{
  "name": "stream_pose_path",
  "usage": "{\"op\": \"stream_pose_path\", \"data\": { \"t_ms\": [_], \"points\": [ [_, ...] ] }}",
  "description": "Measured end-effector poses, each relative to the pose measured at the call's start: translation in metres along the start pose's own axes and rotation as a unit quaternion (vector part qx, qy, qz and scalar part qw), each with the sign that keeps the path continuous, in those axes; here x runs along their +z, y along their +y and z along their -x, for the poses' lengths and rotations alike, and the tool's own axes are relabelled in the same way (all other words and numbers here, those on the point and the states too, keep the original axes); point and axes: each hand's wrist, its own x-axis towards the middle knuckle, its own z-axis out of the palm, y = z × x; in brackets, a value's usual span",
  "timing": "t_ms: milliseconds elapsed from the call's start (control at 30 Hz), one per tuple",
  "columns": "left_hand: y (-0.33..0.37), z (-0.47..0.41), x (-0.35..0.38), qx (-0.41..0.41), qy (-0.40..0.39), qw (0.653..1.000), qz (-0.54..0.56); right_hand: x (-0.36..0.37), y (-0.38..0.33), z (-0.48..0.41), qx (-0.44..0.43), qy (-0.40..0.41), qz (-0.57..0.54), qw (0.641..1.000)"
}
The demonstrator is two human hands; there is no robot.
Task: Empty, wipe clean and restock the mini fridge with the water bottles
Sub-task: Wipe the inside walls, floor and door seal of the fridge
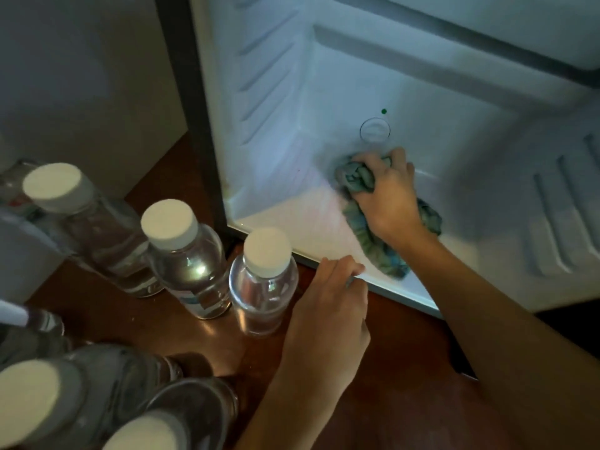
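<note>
The fridge [292,216] has been emptied: nothing is seen inside it but white walls and a bare white floor. The wiping is being done now and does not look finished.

A blue-green cloth [383,251] is bunched up in the right hand [389,196], just right of the middle of the frame. The fingers are curled round the cloth and it is pressed down on the fridge floor, close to the back wall. The loose end of the cloth trails toward the front edge.

The left hand [331,306] is seen at the lower middle of the frame. Its fingers are bent over the front bottom edge of the fridge, as if the fridge is being held steady.

The water bottles [185,261] have been set outside, on the brown wooden top [389,384] at the left of the frame. Three are stood in a row beside the fridge, and more are seen blurred in the lower left corner. All have white caps. None has been put back yet, so the restocking is left to do.

A label [191,300] is seen low on the middle bottle, but its words are too small and blurred to be read. No brand name can be made out. On the back wall a round knob [375,129] is seen, with a green dot [384,111] just above it. No writing is seen there.
</note>
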Motion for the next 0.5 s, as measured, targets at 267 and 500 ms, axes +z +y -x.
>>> {"op": "stream_pose_path", "data": {
  "t_ms": [267, 500],
  "points": [
    [0.004, 0.004, -0.001, -0.010, 0.010, 1.000, -0.018, -0.019, -0.007, 0.070, -0.104, -0.076, -0.151, 0.980],
    [0.001, 0.006, -0.001, 0.007, 0.012, 1.000, -0.011, -0.011, -0.020, 0.068, -0.121, -0.061, -0.064, 0.989]
  ]
}}
